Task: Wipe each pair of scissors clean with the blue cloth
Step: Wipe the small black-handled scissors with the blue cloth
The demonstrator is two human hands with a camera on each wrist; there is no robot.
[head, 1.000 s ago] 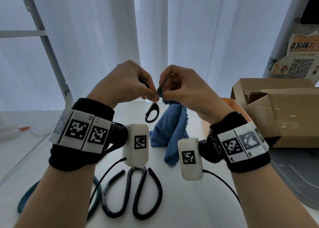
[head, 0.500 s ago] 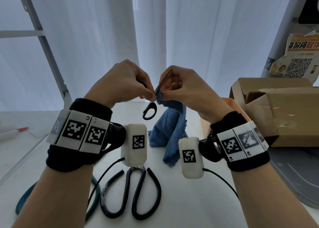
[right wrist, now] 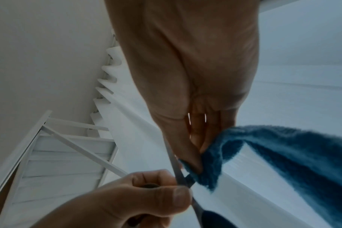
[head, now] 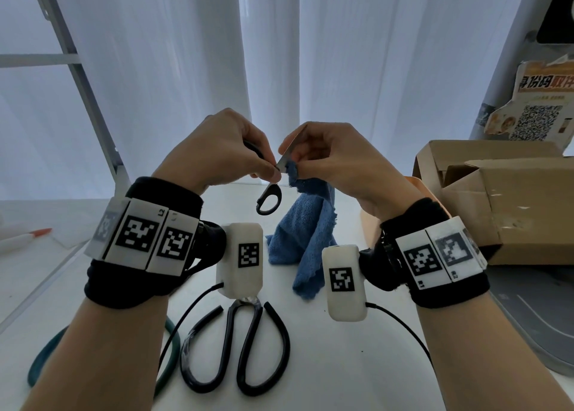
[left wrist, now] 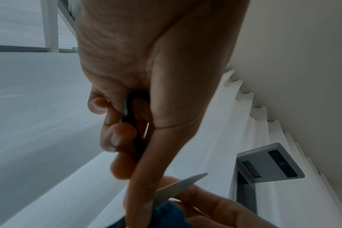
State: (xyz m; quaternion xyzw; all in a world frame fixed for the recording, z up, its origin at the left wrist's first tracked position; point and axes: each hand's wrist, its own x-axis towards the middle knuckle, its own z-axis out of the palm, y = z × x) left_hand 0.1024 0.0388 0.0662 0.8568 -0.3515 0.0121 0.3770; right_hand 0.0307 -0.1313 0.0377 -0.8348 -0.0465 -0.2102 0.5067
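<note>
My left hand (head: 230,149) grips a small pair of black-handled scissors (head: 269,198) by the upper handle and pivot, held up above the table. One handle loop hangs free below; the steel blade (left wrist: 178,187) points up and to the right. My right hand (head: 323,155) pinches a fold of the blue cloth (head: 306,233) around the blade (right wrist: 174,163) near its base. The rest of the cloth drapes down to the table. A large black pair of scissors (head: 239,348) lies on the table below my wrists.
A teal ring-shaped handle (head: 167,354) shows at the lower left, partly behind my left arm. An open cardboard box (head: 503,199) stands at the right, with a grey tray (head: 543,323) in front of it. A pen (head: 25,239) lies far left. White curtains hang behind.
Both hands have risen slightly with the small scissors. The cloth pinch has slid down the blade toward the pivot, leaving more bare blade above my right fingers.
</note>
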